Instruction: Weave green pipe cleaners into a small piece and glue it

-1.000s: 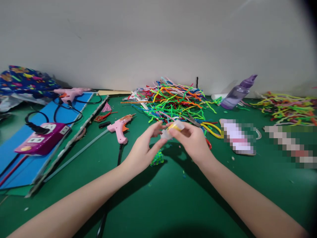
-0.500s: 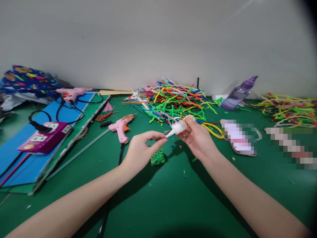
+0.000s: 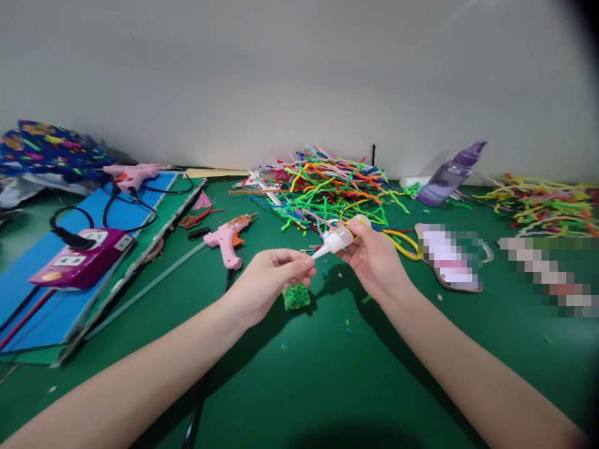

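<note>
My right hand (image 3: 377, 259) is closed around a small white glue bottle (image 3: 340, 239) with a yellow label, tilted so its narrow nozzle points left and down. At the nozzle's tip, the thumb and fingers of my left hand (image 3: 276, 274) are pinched together. Whether a cap or a bit of something else is between them is hidden. Just below my left fingers a small green piece with coloured dots (image 3: 296, 297) lies on the green table (image 3: 327, 374), partly covered by the hand.
A pink glue gun (image 3: 229, 240) with a long glue stick lies left of my hands. Behind them is a heap of colourful pipe cleaners (image 3: 332, 187). Yellow-handled scissors (image 3: 403, 244), a phone (image 3: 447, 259) and a purple bottle (image 3: 447, 178) are right. A purple power strip (image 3: 82, 259) sits left.
My left thumb and fingers have closed together at the nozzle tip, where a gap showed between them before. My right hand keeps the glue bottle in nearly the same place.
</note>
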The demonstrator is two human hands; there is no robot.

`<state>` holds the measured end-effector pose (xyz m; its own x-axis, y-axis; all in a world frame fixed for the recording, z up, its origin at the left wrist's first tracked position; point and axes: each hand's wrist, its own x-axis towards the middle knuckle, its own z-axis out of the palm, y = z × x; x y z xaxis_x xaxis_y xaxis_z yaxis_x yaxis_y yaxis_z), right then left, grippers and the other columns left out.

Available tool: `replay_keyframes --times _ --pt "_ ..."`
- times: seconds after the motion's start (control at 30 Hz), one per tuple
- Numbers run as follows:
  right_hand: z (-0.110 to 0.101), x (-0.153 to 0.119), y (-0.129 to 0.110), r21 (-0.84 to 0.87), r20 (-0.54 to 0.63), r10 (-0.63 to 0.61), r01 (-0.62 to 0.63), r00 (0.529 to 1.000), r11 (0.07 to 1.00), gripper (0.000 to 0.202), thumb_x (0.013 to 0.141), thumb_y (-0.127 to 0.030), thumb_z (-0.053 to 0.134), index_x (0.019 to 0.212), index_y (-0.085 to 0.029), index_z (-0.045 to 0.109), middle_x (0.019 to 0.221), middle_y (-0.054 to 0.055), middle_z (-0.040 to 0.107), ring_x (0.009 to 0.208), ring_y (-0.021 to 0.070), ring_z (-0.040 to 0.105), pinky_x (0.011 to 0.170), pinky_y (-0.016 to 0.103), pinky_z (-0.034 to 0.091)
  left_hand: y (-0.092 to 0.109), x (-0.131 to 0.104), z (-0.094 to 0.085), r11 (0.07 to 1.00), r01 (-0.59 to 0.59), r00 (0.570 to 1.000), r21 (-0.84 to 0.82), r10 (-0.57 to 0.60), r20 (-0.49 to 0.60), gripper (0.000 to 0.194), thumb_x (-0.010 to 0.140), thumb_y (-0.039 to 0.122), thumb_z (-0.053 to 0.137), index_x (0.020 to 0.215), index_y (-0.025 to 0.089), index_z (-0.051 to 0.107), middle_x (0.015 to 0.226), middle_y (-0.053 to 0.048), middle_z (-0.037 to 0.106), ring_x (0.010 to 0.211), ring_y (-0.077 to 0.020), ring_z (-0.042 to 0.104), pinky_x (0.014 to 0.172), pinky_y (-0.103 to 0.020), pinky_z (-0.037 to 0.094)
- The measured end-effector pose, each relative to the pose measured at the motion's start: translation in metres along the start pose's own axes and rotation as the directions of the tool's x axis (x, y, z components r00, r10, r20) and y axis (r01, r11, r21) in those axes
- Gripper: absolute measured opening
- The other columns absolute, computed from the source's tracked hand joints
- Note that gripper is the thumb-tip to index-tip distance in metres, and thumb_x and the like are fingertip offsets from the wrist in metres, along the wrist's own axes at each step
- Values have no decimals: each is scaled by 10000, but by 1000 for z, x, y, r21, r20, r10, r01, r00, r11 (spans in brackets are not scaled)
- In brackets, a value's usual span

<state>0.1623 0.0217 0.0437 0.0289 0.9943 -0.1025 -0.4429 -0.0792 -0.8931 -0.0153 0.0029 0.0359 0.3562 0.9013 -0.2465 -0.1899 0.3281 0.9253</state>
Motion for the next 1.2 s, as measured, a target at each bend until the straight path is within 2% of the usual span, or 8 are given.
replay_keyframes --times 0.07,0.13,0.37,0.53,0.67,0.83,1.07,1.2 --pt "1 -1 -1 -3 13 -6 6 1000 1000 169 707 -382 684 721 -219 640 753 -17 675 740 159 644 685 294 510 -2 2 -2 988 105 994 -110 -101 45 145 700 285 744 686 157 677 635 30 652 537 -34 565 545 -145 420" --pt "1 -2 -2 4 21 -8 8 1000 1000 159 714 -376 677 719 -221 642 739 -21 672 735 156 646 687 291 508 -3 2 -2 976 146 988 -165 -136 68 149 694 274 751 674 153 667 614 39 634 510 -23 548 526 -136 411" --pt "2 -2 -1 7 2 -19 19 1000 1000 163 699 -367 687 723 -215 636 746 -13 668 756 164 645 699 306 511 -7 2 0 983 68 994 -171 -52 92 131 757 280 700 756 157 656 761 17 667 589 -29 571 576 -139 429" --pt "2 -1 1 31 -15 -18 18 1000 999 167 687 -356 704 730 -214 627 732 -18 667 756 168 647 703 315 520 -7 1 1 984 38 994 -176 -20 106 112 769 243 683 762 144 632 778 2 661 615 -37 557 587 -149 416" --pt "2 -1 3 93 -17 42 -41 999 995 162 704 -366 687 743 -220 630 750 -18 675 758 170 656 703 317 530 -1 -3 5 985 11 991 -171 11 133 103 791 238 648 758 154 598 752 7 643 632 -55 556 593 -173 404" --pt "4 -3 1 117 -8 82 -80 997 990 176 712 -386 671 758 -228 609 739 -15 680 779 187 665 722 340 529 4 -6 9 990 -1 997 -143 12 75 116 788 235 627 731 163 556 747 9 629 599 -65 550 567 -196 389" --pt "3 -2 1 113 -39 75 -70 996 991 167 708 -363 687 765 -223 616 754 -13 682 766 172 660 712 320 523 -2 -5 8 997 -54 999 -53 54 -4 138 766 284 676 821 159 659 783 -15 696 599 -71 575 593 -208 419" --pt "3 -1 2 110 -67 20 -12 998 994 173 700 -366 704 756 -224 622 749 -25 668 734 153 651 684 305 520 -2 -6 7 996 -73 997 -45 72 -30 138 750 282 696 818 162 683 795 -20 723 591 -69 584 596 -206 431"
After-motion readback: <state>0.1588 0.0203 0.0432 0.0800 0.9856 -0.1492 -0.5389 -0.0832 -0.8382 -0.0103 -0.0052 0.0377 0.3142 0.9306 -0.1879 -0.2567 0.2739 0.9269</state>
